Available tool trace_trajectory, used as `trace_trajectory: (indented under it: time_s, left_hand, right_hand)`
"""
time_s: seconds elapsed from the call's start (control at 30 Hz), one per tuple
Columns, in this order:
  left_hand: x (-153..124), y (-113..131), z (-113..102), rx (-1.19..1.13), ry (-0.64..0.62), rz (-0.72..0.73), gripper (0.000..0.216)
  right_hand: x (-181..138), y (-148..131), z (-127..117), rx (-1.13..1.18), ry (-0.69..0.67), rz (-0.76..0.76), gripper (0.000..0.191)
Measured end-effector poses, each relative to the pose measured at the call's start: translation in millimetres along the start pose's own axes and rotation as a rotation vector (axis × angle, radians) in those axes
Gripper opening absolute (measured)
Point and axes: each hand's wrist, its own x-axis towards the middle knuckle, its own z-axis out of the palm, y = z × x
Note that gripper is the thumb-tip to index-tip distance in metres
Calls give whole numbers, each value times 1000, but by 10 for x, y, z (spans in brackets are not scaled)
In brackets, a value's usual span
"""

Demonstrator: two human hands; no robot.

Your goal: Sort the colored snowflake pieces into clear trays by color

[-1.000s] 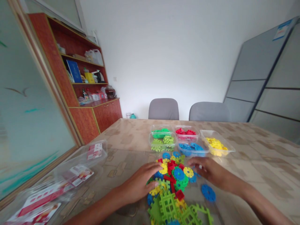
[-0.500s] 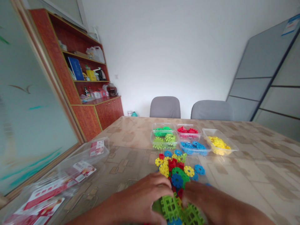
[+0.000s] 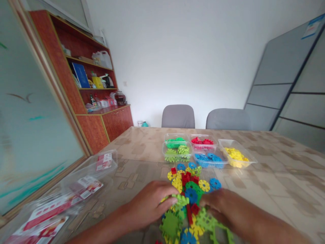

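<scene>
My left hand (image 3: 156,200) pinches a light green notched plastic building piece (image 3: 180,200) between thumb and fingers, just above the pile. My right hand (image 3: 223,207) is on the pile's right side, fingers curled down at the edge of another light green notched piece (image 3: 207,221); its fingertips are partly hidden. Between and below the hands lie a flat light green square piece (image 3: 171,224), yellow notched discs (image 3: 196,227), a blue disc (image 3: 188,237) and a red piece (image 3: 189,215). Beyond the fingers are another blue disc (image 3: 191,195) and dark green discs (image 3: 195,186).
Clear tubs behind the pile hold sorted pieces: green (image 3: 175,142), light green (image 3: 176,155), red (image 3: 202,141), blue (image 3: 209,160) and yellow (image 3: 235,154). Clear plastic packaging (image 3: 50,206) with printed labels lies at the left. Two grey chairs (image 3: 178,116) stand across the table (image 3: 279,176).
My hands have moved apart, the left lifting a light green piece slightly. The light green lattice piece between them no longer sits there, uncovering the square piece, yellow discs and a red piece.
</scene>
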Motion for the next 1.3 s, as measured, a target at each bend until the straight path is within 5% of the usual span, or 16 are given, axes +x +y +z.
trace_trajectory:
  time_s: [0.07,0.2,0.43,0.67,0.8,1.13,1.3]
  left_hand:
    - [-3,-49,-52,-127,10,-73,23]
    - [-22,-120,-24,-342,-193,-126,25]
    - [-118,-51,38,9,-185,-51,29]
    - [-199,-88,51,80,-312,6,64]
    - [-225,-125,108,110,-305,-6,60]
    - [-145,-49,102,133,-288,-11,59]
    - [-168,-22,147,132,-256,-40,60]
  right_hand:
    - [17,10,-97,-9,9,26,27]
    - [4,32,-142,-19,-57,9,32]
    - [-21,131,-62,-81,-186,113,37]
    - [-20,113,-25,-90,-249,213,51]
    - [-14,82,117,-149,-173,166,68]
    - [-52,100,1,-104,-143,98,72]
    - [-63,47,110,-271,-107,90,72]
